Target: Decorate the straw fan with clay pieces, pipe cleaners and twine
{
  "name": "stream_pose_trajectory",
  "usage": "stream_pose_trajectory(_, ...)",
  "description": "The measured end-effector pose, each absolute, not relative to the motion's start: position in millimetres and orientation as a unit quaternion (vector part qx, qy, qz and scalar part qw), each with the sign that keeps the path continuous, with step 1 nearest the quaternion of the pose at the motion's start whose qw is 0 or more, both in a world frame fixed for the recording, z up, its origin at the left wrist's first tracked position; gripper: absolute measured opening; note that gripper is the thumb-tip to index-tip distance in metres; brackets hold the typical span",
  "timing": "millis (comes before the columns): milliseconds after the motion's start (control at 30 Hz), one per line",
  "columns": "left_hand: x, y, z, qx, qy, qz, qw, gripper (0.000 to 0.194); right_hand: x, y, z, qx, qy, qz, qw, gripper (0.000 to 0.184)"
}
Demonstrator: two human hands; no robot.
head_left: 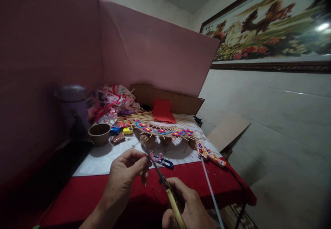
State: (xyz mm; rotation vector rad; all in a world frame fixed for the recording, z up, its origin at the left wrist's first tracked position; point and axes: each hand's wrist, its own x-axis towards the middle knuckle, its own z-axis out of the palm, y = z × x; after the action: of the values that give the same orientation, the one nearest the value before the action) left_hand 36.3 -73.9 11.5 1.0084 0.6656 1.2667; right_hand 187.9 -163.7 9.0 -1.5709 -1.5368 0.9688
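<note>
My right hand (192, 206) grips a pair of scissors (173, 205) with yellowish handles, their blades pointing up and away toward the left. Thumb and fingertips pressed together, my left hand (124, 174) is right beside the blades; anything between its fingers is too small to make out. Just beyond the blades lie a dark blue plastic tool (167, 163) and a curled pink strip (156, 156). Behind them, a curved craft piece (161, 131) bears magenta flowers and a wavy blue line, with thin sticks poking out. It appears to rest on brown twine balls (148, 140).
A flower-patterned glue gun (210, 155) with a long translucent glue stick (211, 189) lies at right. A brown cup (99, 134), clay packets (128, 129) and a purple flask (73, 108) stand left. Red paper (163, 110) leans at the back. Red cloth (85, 194) covers the table.
</note>
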Motion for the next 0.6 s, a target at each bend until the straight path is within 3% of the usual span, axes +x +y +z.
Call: stream_pose_trajectory(600, 42.4, -78.9, 10.8, 0.469, 0.303, 0.495, 0.666, 0.021, 194.0, -164.5, -6.2, -0.567, -0.594, 0.429, 0.376, 0.065)
